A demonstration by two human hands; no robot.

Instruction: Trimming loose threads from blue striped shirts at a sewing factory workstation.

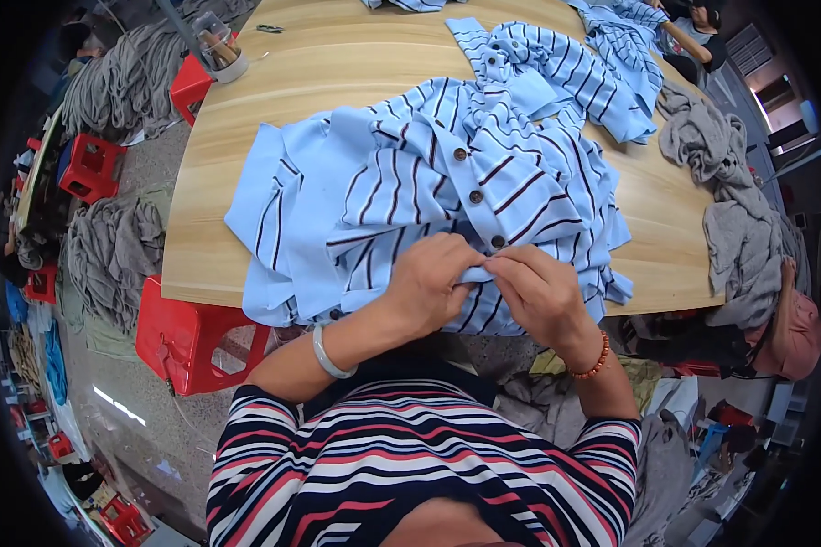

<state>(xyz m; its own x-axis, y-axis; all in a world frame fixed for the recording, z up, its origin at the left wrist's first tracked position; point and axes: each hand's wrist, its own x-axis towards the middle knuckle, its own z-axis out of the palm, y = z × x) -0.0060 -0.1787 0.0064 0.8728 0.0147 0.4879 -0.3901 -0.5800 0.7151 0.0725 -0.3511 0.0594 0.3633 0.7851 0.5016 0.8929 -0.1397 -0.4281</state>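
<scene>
A light blue knit cardigan (392, 196) with dark stripes lies bunched over the near side of the table. Dark round buttons run down its pale blue front band (484, 219). At the lower end of that band my left hand (433, 278) pinches the edge of the fabric. Right beside it, my right hand (540, 290) grips the same edge between thumb and fingers, just below the lowest visible button (497, 242). The two hands nearly touch. Whether anything small sits between the fingertips is hidden.
More striped knitwear (556, 77) lies farther back on the wooden table (337, 64). A cup of tools (219, 55) stands at its far left edge. Grey garments (739, 219) hang over the right edge. A red stool (192, 337) is at the near left. Other people sit at the right.
</scene>
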